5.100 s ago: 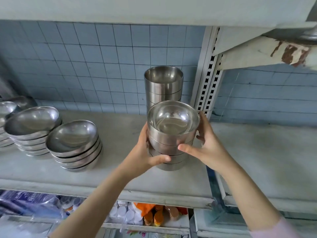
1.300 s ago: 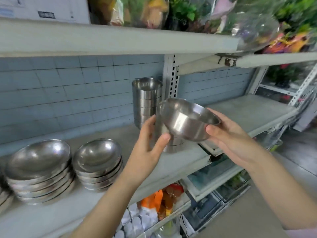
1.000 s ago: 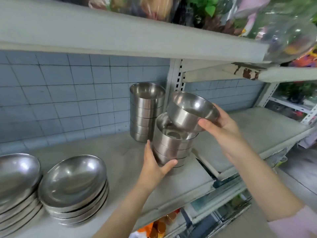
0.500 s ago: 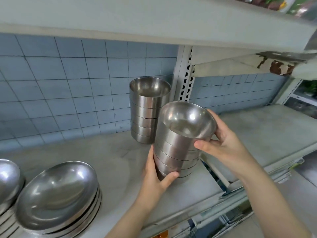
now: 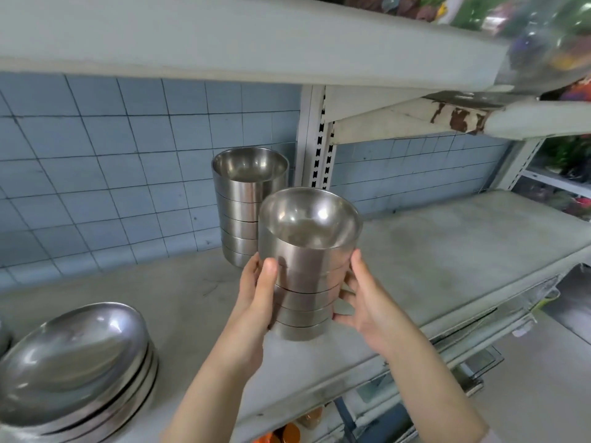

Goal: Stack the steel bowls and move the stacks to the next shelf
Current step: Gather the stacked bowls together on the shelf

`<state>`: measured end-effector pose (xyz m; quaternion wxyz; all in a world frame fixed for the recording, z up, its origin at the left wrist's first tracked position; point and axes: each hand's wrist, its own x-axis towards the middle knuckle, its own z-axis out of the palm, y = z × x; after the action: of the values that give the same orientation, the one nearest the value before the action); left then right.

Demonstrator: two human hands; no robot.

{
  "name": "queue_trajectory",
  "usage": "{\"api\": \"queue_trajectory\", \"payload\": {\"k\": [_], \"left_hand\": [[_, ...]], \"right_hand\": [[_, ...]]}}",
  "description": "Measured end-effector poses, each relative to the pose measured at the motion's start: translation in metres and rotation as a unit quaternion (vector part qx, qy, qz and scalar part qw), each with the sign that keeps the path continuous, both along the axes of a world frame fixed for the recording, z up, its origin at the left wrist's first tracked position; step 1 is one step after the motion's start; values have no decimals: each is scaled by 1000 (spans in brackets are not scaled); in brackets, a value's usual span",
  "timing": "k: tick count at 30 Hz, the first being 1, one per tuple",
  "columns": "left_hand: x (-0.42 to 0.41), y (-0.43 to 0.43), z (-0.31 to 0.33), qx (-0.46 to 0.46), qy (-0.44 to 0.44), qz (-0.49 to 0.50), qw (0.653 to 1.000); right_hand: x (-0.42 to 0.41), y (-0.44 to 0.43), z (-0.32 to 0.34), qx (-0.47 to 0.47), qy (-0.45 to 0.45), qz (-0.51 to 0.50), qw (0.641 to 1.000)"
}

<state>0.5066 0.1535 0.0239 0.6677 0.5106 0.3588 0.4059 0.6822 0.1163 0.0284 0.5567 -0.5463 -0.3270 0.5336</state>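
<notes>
Wide bowls (image 5: 73,362) cut off at left, top-shelf goods (image 5: 543,30) blurred — perhaps flowers

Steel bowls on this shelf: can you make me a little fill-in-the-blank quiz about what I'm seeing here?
1. The left hand and the right hand grip the front stack of steel bowls; the hands on it number ____.
2. The rear stack stands ____ the front stack, close to the wall.
3. That wall is covered in blue ____.
4. The shallow bowls are piled at the ____ edge of the view.
Missing words: two; behind; tiles; left.
</notes>
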Motion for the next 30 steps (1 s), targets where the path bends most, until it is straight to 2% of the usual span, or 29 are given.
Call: {"api": "queue_trajectory", "payload": {"k": [7, 15, 23, 30], "left_hand": [[55, -43, 19, 20, -1, 64, 998], [188, -88, 24, 31, -23, 91, 995], [279, -71, 29, -6, 8, 106, 994], [297, -39, 15, 10, 67, 112, 991]], "right_hand": [[57, -26, 13, 40, -16, 50, 998], [194, -60, 23, 42, -1, 77, 996], [281, -31, 15, 13, 8, 92, 996], [299, 4, -2, 11, -39, 143, 989]]}}
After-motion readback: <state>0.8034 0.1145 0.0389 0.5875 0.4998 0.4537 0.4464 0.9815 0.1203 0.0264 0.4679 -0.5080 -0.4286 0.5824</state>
